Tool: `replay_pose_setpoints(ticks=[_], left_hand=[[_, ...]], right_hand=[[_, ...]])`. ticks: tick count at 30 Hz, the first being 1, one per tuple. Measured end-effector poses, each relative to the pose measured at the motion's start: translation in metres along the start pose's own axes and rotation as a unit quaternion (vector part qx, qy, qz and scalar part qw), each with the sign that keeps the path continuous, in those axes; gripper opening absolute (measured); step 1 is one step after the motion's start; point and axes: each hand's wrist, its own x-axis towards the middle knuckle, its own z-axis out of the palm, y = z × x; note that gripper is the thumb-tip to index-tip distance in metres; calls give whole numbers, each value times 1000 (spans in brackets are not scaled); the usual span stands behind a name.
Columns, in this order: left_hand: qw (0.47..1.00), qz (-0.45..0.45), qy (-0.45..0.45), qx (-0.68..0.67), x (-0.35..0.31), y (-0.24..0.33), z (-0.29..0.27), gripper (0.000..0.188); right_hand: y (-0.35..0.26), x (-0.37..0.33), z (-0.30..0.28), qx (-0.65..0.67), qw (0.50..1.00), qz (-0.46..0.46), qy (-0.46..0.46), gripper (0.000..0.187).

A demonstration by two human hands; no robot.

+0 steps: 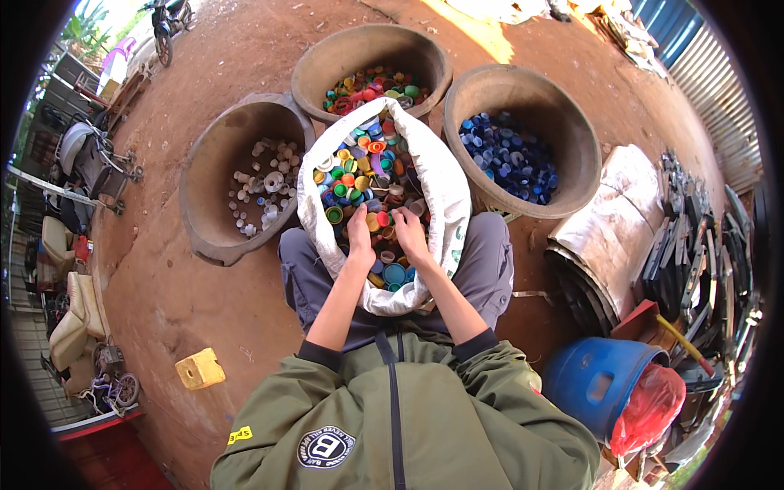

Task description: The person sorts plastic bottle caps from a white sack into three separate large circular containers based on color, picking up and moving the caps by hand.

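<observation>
A white woven sack (447, 175) with a rolled-back rim stands between my knees, filled with plastic bottle caps (353, 181) of many colours. Both hands reach inside it over the caps. My left hand (359, 233) has its fingers stretched out, with yellow and orange caps beside the fingertips. My right hand (411, 235) is curled, its fingertips closed at a small cap, next to a red cap (383, 219) lying between the hands. Three round tubs surround the sack: whitish caps in the left tub (204, 184), mostly red, yellow and green in the far tub (314, 65), blue in the right tub (578, 139).
A yellow block (200, 370) lies on the brown ground at left. To the right are a folded stack of sheets (608, 224), a heap of dark strips (686, 245) and a blue barrel (584, 380) with a red bag (649, 408). A stroller (90, 159) stands far left.
</observation>
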Motion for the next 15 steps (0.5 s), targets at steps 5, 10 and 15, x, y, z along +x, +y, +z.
replay_pose_setpoints(ticks=[5,10,15], left_hand=[[989,52,4,-137,5,-5,5,25],[976,4,-64,-210,11,-7,-3,19],[974,-17,-34,-222,11,3,12,19]], right_hand=[[-8,-5,14,154,985,-26,73,31],[-24,-12,13,140,985,-34,99,25],[-40,-25,15,-3,972,-165,168,22]])
